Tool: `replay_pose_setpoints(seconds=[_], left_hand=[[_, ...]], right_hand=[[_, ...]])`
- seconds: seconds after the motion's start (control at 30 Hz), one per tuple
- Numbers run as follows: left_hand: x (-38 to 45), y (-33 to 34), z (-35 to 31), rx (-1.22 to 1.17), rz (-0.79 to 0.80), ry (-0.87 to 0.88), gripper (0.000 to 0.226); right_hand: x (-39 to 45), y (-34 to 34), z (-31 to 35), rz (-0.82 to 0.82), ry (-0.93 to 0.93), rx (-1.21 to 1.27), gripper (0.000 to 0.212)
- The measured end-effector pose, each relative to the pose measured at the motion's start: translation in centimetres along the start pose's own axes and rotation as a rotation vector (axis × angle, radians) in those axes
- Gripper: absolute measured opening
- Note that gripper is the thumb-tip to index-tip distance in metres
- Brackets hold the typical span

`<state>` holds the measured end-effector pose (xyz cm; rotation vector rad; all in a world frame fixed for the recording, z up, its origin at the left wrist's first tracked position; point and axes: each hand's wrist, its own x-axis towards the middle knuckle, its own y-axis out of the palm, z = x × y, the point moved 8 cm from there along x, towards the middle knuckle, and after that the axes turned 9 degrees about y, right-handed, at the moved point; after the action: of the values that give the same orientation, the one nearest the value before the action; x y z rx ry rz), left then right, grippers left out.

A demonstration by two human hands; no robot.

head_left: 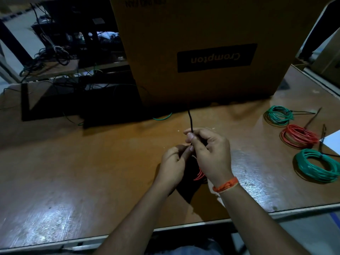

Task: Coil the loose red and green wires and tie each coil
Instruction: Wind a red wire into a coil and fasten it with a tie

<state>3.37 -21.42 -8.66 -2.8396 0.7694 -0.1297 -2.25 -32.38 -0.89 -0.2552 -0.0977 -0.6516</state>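
Between curled hands, thin dark tie

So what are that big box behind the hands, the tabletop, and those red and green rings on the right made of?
The big box looks like brown corrugated cardboard: matte, with a printed label. The tabletop seems to be wood or laminate with a glossy coat, since it throws back the light in patches. The green coils and the red coil look like wire in smooth plastic insulation, though the core is not visible.
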Motion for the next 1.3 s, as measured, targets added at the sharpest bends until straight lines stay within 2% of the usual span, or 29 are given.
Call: replay_pose_setpoints(seconds=[0.13, 0.23, 0.37, 0.47, 0.6, 0.7, 0.9, 1.0, 1.07, 1.13, 1.23, 1.3], left_hand=[[-0.1, 0.4, 0.4, -0.051, 0.015, 0.041, 0.024], [0.0, 0.1, 0.9, 0.043, -0.019, 0.022, 0.034], [-0.2, 0.8, -0.8, -0.021, 0.008, 0.151, 0.028], [-0.2, 0.7, -0.8, 0.160, -0.011, 0.163, 0.025], [-0.3, 1.6, -0.4, 0.185, 0.048, 0.214, 0.019], [-0.5, 1.5, -0.9, 0.156, 0.067, 0.261, 0.020], [-0.8, 1.1, -1.3, 0.085, 0.042, 0.260, 0.016], [-0.7, 0.6, -0.8, -0.018, -0.043, 0.166, 0.017], [-0.3, 0.3, -0.5, 0.066, -0.063, 0.176, 0.016], [0.0, 0.3, -0.4, 0.176, -0.061, 0.233, 0.014], [0.0, 0.8, -0.7, 0.011, -0.063, 0.189, 0.019], [0.0, 1.2, -0.6, -0.116, -0.088, 0.126, 0.021]], right_hand=[[-1.9, 0.1, 0.4, -0.012, -0.131, -0.046, 0.017], [-3.4, 0.2, 0.7, 0.016, -0.285, -0.157, 0.020], [-4.3, -0.4, 0.4, 0.036, -0.377, -0.244, 0.018], [-3.1, -1.6, -0.5, -0.007, -0.218, -0.109, 0.014], [0.4, -2.8, -2.1, -0.043, 0.127, 0.107, 0.013], [1.2, -2.5, -2.8, -0.027, 0.241, 0.199, 0.013], [0.7, -1.8, -1.9, -0.040, 0.241, 0.226, 0.014], [-0.6, -1.1, 0.2, -0.033, 0.048, 0.004, 0.013], [-1.1, -1.1, 0.6, -0.039, -0.038, -0.076, 0.012], [-0.7, -1.6, -0.3, -0.028, 0.015, -0.052, 0.011], [-0.4, -3.1, -1.4, -0.024, 0.126, -0.079, 0.015], [-0.7, -4.5, -2.2, -0.051, 0.161, -0.175, 0.028]])
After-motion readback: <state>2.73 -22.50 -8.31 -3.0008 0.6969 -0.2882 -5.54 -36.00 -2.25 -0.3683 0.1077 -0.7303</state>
